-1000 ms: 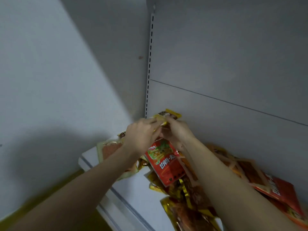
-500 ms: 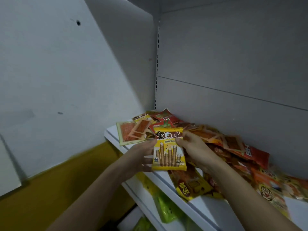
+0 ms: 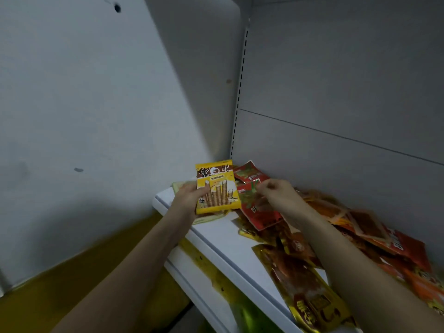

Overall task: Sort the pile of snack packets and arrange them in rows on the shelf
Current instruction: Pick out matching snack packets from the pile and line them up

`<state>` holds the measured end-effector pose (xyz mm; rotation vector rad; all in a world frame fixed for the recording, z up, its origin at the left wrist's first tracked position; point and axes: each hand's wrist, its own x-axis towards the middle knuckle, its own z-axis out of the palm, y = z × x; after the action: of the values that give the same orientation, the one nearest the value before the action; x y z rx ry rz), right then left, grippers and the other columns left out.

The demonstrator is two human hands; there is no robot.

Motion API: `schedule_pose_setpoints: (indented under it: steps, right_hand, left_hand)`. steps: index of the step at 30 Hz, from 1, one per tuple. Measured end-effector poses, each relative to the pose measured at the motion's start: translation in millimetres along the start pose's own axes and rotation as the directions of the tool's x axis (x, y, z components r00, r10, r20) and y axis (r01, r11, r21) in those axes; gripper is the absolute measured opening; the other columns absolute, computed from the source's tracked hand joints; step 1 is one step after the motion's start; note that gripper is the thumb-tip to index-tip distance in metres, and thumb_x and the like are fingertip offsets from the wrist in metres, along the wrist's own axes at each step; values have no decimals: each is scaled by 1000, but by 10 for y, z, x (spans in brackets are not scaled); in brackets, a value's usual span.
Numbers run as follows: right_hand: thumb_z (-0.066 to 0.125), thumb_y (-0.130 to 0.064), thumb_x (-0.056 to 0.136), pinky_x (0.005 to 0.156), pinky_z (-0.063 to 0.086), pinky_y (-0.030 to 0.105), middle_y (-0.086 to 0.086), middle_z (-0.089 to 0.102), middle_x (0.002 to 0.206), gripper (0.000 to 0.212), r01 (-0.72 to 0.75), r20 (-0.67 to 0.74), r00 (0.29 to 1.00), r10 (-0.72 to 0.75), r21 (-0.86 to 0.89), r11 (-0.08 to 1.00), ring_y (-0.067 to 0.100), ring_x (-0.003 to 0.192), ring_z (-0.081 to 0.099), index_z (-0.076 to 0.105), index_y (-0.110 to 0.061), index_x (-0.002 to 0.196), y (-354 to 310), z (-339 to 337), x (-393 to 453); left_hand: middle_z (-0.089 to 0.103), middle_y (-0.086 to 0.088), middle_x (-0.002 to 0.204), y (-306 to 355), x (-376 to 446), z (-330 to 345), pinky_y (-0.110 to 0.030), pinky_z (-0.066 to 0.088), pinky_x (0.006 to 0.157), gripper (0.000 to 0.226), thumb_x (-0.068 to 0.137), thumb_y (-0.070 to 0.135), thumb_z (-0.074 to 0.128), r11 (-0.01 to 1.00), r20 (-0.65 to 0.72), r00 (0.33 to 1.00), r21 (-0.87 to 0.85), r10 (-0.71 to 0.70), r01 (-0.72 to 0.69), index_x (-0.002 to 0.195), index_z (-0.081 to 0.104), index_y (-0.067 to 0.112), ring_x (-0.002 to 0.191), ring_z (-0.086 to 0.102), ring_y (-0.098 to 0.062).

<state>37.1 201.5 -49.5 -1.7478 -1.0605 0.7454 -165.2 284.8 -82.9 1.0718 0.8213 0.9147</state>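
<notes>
My left hand (image 3: 189,200) grips a yellow packet of wafer rolls (image 3: 217,187) by its left edge and holds it upright above the left end of the white shelf (image 3: 216,236). Just to the right, my right hand (image 3: 276,192) hovers with loosely curled fingers over a red packet (image 3: 258,215) at the top of the pile; I cannot tell whether it pinches anything. The pile of snack packets (image 3: 348,227), red, orange and gold, spreads along the back of the shelf to the right. A gold packet (image 3: 307,287) lies near the front edge.
A grey back panel (image 3: 336,92) and a white side wall (image 3: 96,92) close in the shelf corner. Under the yellow packet lies a pale green packet (image 3: 179,186). Green and yellow packets (image 3: 242,316) show on the lower shelf below the front edge.
The yellow packet, held in both hands half a second ago, is now in my left hand alone. My right hand has let go and moved right over the red packets.
</notes>
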Motion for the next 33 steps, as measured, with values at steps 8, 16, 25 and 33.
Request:
schedule_pose_setpoints:
  steps: [8, 16, 25, 33]
  right_hand:
    - [58, -18, 98, 79, 55, 45, 21, 72, 92, 26, 45, -55, 995, -80, -464, 885, 34, 87, 69, 72, 4, 92, -100, 536, 1206]
    - [69, -25, 90, 66, 45, 30, 12, 65, 79, 26, -13, -16, 1000, 4, -653, 757, 27, 80, 63, 71, 0, 83, 30, 894, 1782]
    - [63, -15, 94, 97, 50, 40, 9, 69, 113, 19, 7, -366, 919, -146, -357, 934, 28, 107, 62, 69, -11, 111, -292, 492, 1736]
    - [68, -11, 93, 72, 53, 28, 2, 65, 94, 8, 28, -501, 864, 58, 163, 986, 17, 87, 62, 64, -13, 100, -350, -194, 1209]
  left_hand:
    - [77, -9, 103, -134, 722, -161, -63, 56, 86, 20, 104, 12, 50, 998, 42, 999, 55, -34, 32, 111, 68, 15, 96, 74, -32]
    - [77, -7, 104, -322, 977, -286, -65, 55, 87, 26, 102, 9, 48, 996, -2, 998, 64, -58, 58, 115, 69, 15, 95, 74, -30]
    - [78, -9, 89, -87, 1012, -284, -56, 58, 87, 20, 101, 8, 52, 974, 32, 984, 152, -173, 166, 100, 72, 12, 85, 75, -31]
    - [77, 1, 94, 227, 1036, 16, -39, 59, 70, 25, 104, 16, 53, 993, 13, 998, 97, -66, 65, 128, 58, 13, 73, 74, -17]
